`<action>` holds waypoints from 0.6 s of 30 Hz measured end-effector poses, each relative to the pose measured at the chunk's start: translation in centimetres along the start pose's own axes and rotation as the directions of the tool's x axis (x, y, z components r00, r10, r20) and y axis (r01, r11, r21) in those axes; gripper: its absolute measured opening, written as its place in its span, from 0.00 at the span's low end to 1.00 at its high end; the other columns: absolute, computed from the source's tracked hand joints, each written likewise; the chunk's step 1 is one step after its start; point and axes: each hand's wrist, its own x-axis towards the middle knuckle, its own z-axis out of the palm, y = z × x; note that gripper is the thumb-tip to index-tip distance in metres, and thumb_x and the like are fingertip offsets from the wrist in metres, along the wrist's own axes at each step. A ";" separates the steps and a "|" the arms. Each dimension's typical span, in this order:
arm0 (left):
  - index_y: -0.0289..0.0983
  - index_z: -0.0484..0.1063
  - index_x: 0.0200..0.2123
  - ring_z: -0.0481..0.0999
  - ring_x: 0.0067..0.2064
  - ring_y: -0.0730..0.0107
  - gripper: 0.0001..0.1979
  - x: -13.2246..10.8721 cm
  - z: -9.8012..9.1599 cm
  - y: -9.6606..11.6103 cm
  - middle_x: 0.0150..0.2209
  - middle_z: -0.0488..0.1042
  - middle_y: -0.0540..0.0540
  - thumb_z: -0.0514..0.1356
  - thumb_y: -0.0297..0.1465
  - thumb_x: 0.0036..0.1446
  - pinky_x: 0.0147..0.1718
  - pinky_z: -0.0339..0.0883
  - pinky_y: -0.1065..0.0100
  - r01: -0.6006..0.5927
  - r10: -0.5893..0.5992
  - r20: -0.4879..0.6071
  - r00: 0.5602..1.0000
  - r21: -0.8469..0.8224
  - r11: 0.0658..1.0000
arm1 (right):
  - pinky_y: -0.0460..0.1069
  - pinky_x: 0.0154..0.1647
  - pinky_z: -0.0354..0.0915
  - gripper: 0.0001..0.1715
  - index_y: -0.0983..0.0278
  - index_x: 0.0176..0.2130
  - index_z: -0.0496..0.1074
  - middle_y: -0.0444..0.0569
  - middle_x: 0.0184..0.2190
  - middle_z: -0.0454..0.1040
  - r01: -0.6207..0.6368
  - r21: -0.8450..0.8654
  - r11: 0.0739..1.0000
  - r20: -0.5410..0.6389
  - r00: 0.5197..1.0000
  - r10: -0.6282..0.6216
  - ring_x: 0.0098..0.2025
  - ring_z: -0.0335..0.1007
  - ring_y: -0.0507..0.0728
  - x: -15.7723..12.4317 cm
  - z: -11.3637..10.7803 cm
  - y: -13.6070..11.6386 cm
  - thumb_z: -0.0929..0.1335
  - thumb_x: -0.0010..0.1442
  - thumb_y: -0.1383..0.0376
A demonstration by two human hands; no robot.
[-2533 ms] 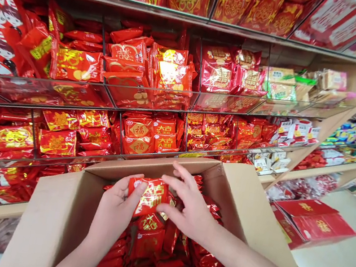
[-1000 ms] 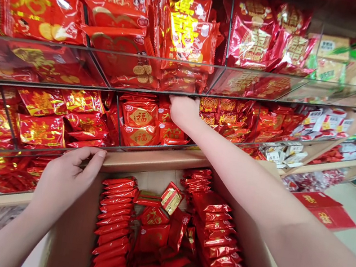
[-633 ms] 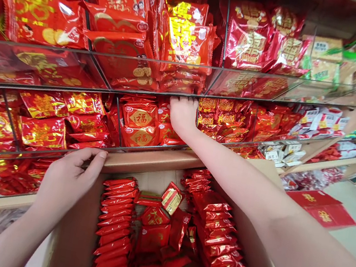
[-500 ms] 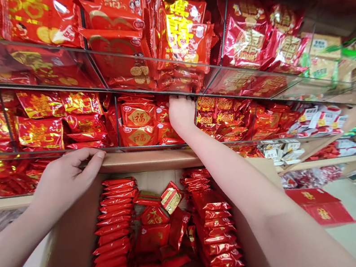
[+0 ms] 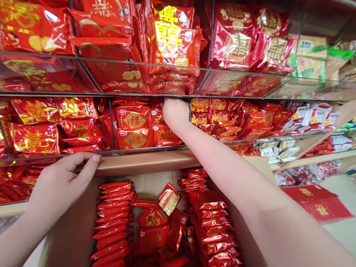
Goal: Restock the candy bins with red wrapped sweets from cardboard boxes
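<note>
My left hand [image 5: 57, 181] is closed over the corner of an open cardboard box [image 5: 145, 163], thumb against its rim and the other fingers curled. My right hand [image 5: 176, 112] reaches into a compartment of the lower shelf, among small red packets [image 5: 166, 135] with gold lettering. Its fingers are hidden, so what they touch cannot be made out. Inside the box, a stack of red packets [image 5: 112, 232] runs along the left and another stack [image 5: 212, 230] along the right. Several loose packets [image 5: 151, 238] lie between them, one showing a gold label [image 5: 169, 199].
Above my right hand runs the upper shelf's clear front panel [image 5: 160, 78], with large red bags [image 5: 172, 37] behind it. Thin dividers part the compartments. Pink-red bags [image 5: 235, 47] and pale green packs [image 5: 309, 60] stand further right. A flat red bag [image 5: 318, 203] lies beyond the box.
The view has shifted slightly, so the shelves appear a little further left and lower. My right hand stays in the compartment, its wrist turned slightly. My left hand keeps its place on the box corner.
</note>
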 end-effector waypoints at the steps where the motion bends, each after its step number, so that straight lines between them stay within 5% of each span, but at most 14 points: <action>1: 0.43 0.73 0.35 0.75 0.34 0.69 0.13 0.0 0.0 0.0 0.34 0.77 0.51 0.52 0.41 0.53 0.32 0.61 0.73 0.000 0.000 -0.002 1.000 0.001 1.000 | 0.56 0.40 0.60 0.19 0.71 0.41 0.73 0.61 0.36 0.74 -0.003 0.007 1.000 0.004 1.000 0.003 0.41 0.69 0.64 -0.2 -0.2 -0.1 0.57 0.63 0.66; 6: 0.42 0.73 0.34 0.75 0.32 0.69 0.13 -0.1 -0.2 0.1 0.32 0.77 0.51 0.52 0.40 0.53 0.30 0.61 0.73 -0.028 0.028 -0.006 1.000 0.013 1.000 | 0.63 0.51 0.53 0.25 0.69 0.43 0.72 0.61 0.47 0.68 0.076 0.025 0.997 -0.066 0.995 -0.074 0.52 0.58 0.68 -2.5 0.0 -1.0 0.59 0.62 0.54; 12: 0.42 0.73 0.35 0.75 0.33 0.68 0.13 -0.1 -0.2 0.2 0.33 0.77 0.51 0.52 0.41 0.54 0.30 0.61 0.73 -0.025 0.025 -0.005 1.000 0.022 0.999 | 0.66 0.61 0.33 0.40 0.71 0.59 0.56 0.57 0.61 0.55 0.104 0.098 0.990 0.113 0.987 -0.115 0.62 0.42 0.70 -3.0 1.1 -1.1 0.54 0.60 0.45; 15: 0.42 0.73 0.35 0.75 0.32 0.70 0.13 -0.1 -0.2 0.3 0.32 0.77 0.51 0.52 0.40 0.54 0.29 0.61 0.74 -0.020 0.020 -0.014 1.000 0.018 1.000 | 0.67 0.60 0.35 0.42 0.70 0.57 0.60 0.58 0.61 0.53 0.061 0.139 0.988 0.193 0.977 -0.088 0.62 0.42 0.72 -2.3 0.7 -1.4 0.53 0.59 0.43; 18: 0.42 0.73 0.36 0.75 0.32 0.70 0.14 0.0 -0.2 0.4 0.32 0.77 0.51 0.52 0.41 0.54 0.29 0.61 0.74 -0.017 0.017 -0.004 1.000 0.022 1.000 | 0.66 0.58 0.44 0.35 0.70 0.51 0.67 0.62 0.56 0.60 0.032 0.130 0.991 0.095 0.994 -0.045 0.59 0.51 0.71 -1.5 0.1 -1.5 0.53 0.61 0.47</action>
